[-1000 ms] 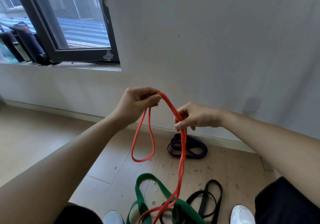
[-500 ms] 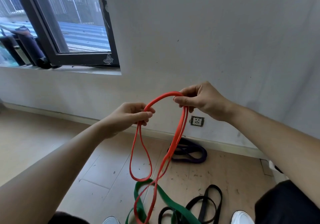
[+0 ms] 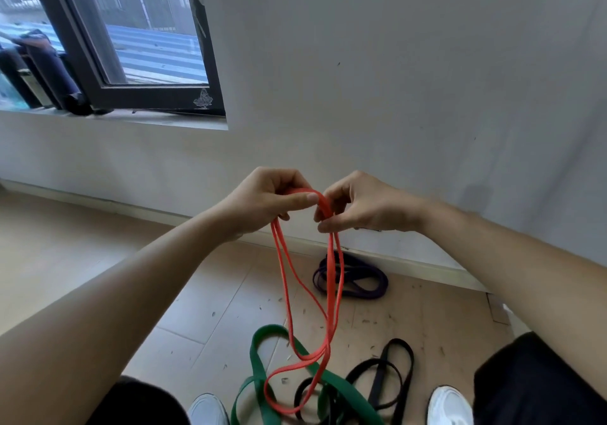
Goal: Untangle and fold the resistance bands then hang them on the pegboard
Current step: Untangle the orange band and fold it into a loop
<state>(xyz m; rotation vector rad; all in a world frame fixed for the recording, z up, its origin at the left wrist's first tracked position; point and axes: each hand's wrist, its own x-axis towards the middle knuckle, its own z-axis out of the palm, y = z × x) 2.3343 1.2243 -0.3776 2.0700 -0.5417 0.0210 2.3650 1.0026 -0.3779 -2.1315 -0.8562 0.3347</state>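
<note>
— Where are the hands?
— Close together at centre. The left hand (image 3: 262, 201) and right hand (image 3: 358, 204) both pinch the red band's (image 3: 324, 206) gathered top.
— And the rest of it?
— Its loops hang toward 6 o'clock, above the green band (image 3: 256, 359) and black band (image 3: 377, 388) on the floor. A purple band (image 3: 368, 294) lies toward 5 o'clock.

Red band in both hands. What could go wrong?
Hanging strands of the red band cross low down; folding now may trap a twist.
Its bottom loop overlaps the green band; if threaded through, lifting could drag it.
Left hand and right hand hold only the top; a coil might slip.
</note>
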